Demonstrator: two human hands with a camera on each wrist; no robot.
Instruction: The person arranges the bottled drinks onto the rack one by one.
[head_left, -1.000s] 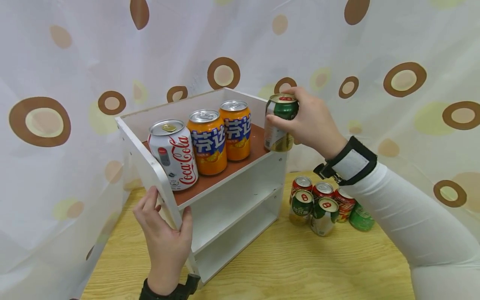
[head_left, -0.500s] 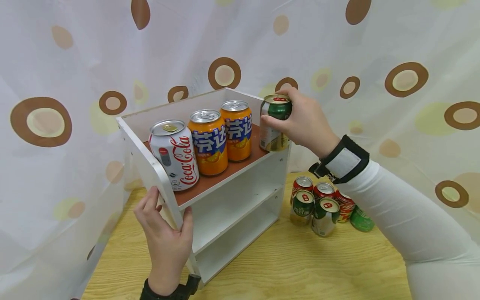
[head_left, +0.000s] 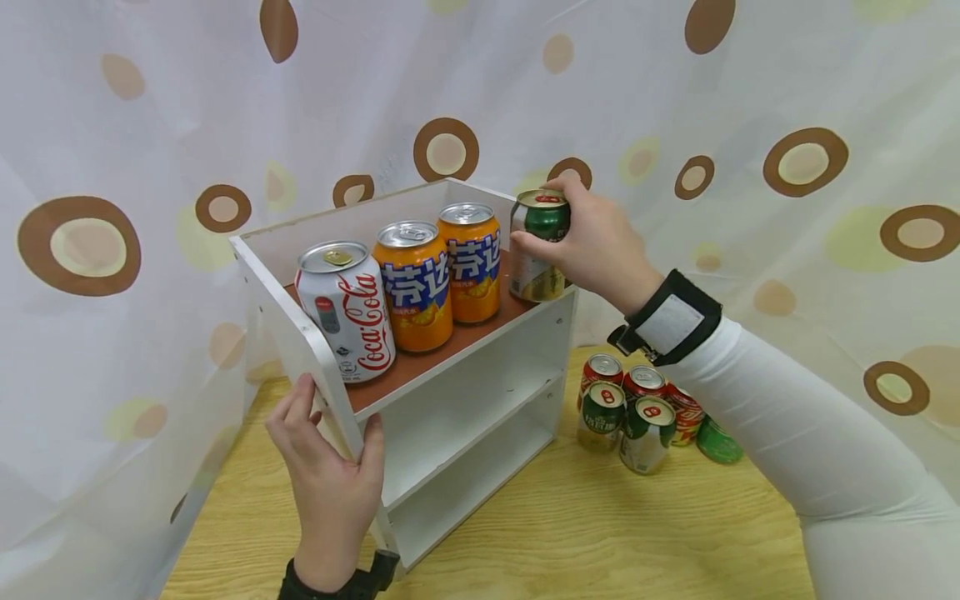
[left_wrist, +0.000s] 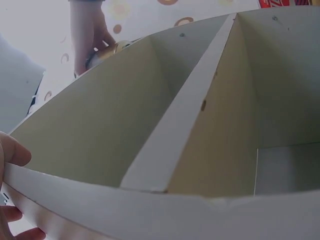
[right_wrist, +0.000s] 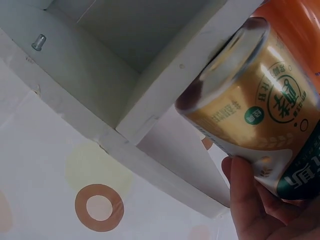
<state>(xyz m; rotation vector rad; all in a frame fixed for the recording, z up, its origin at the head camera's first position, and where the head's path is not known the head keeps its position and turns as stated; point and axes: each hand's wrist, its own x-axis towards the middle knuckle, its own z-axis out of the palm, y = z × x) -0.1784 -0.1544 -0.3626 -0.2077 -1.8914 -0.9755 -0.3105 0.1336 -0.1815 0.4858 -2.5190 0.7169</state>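
Observation:
My right hand point(head_left: 600, 242) grips a green, white and gold drink can point(head_left: 538, 271) at the right end of the shelf unit's red-brown top. In the right wrist view the can's gold lower part point(right_wrist: 245, 100) and part of its base show at the board's front edge; whether it rests there I cannot tell. Two orange Fanta cans point(head_left: 414, 287) and a white Coca-Cola can point(head_left: 348, 317) stand in a row to its left. My left hand point(head_left: 333, 483) holds the left side panel of the white shelf unit point(head_left: 480, 417), thumb on the inner side, fingers outside.
Right of the unit, several cans stand on the wooden table point(head_left: 600, 533): two green-and-gold cans point(head_left: 647, 437) in front, red cans point(head_left: 686, 412) behind, and a green can point(head_left: 718, 440) at the side. A patterned curtain point(head_left: 810, 275) hangs behind.
My right hand has moved left with the green and gold can, bringing it closer to the orange cans. The left hand stays on the side panel.

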